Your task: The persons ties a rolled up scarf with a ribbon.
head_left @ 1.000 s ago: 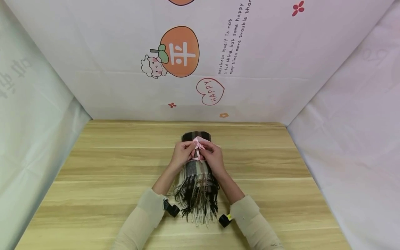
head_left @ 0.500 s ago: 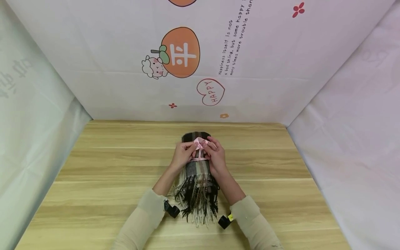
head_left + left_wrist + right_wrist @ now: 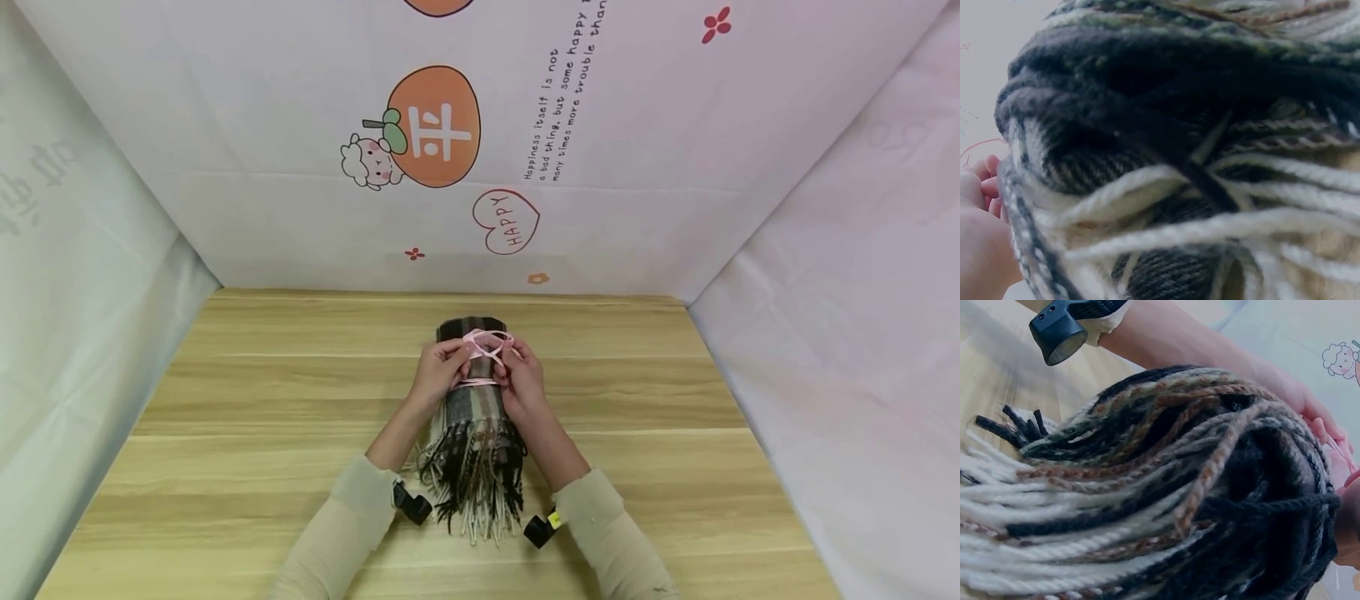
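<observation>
A rolled plaid scarf (image 3: 474, 403) in grey, black and cream lies on the table, its fringe (image 3: 480, 475) spread toward the person. Round its upper part runs a thin pink ribbon (image 3: 480, 382). At the left, my left hand (image 3: 437, 368) pinches a wider fold of this ribbon between thumb and fingers. My right hand (image 3: 523, 377) pinches the ribbon on the other side, and thin loops cross between both hands above the roll. In the right wrist view, the twisted fringe (image 3: 1147, 481) covers most of the scene; the ribbon shows only at the right edge.
The scarf lies on a wood-grain table (image 3: 637, 400). Behind it stands a white printed cloth wall (image 3: 615, 225), with more white cloth at both sides. Small black cameras (image 3: 411, 502) sit at the cuffs, beside the fringe.
My right hand has shifted slightly right, drawing the ribbon into open crossing loops. The ribbon tail that hung down over the scarf no longer shows there. My left hand stays nearly still.
</observation>
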Available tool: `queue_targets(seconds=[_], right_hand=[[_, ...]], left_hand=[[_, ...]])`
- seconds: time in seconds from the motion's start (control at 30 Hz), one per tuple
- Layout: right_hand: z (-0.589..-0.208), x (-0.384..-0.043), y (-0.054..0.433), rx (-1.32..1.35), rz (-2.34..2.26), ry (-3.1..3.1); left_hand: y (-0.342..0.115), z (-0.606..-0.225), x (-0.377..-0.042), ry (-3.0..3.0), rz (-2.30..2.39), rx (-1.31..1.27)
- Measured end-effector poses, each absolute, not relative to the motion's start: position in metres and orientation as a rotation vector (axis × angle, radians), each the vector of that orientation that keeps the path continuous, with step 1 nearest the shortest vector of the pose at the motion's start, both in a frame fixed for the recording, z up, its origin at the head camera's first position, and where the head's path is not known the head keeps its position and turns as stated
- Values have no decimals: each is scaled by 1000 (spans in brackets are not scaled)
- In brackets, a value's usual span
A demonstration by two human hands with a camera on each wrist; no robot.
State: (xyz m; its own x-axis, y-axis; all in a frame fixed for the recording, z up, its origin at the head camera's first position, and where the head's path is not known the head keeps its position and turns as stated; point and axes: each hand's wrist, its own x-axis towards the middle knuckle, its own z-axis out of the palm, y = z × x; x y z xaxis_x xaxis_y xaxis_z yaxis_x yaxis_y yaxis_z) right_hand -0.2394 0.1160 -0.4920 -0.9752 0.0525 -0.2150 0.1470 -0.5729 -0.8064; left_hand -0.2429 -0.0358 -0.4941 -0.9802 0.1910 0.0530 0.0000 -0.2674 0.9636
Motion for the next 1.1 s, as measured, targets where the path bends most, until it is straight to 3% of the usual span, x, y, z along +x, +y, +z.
queue_targets(seconds=[0.73,1.1], right_hand=[[-489,-239,113,317,-2809,1474],[-486,-239,107,314,-2797,1617]], left_hand=[[-38,-498,-245,1443,2370,370],[-31,-492,-243,1668,2295,377]])
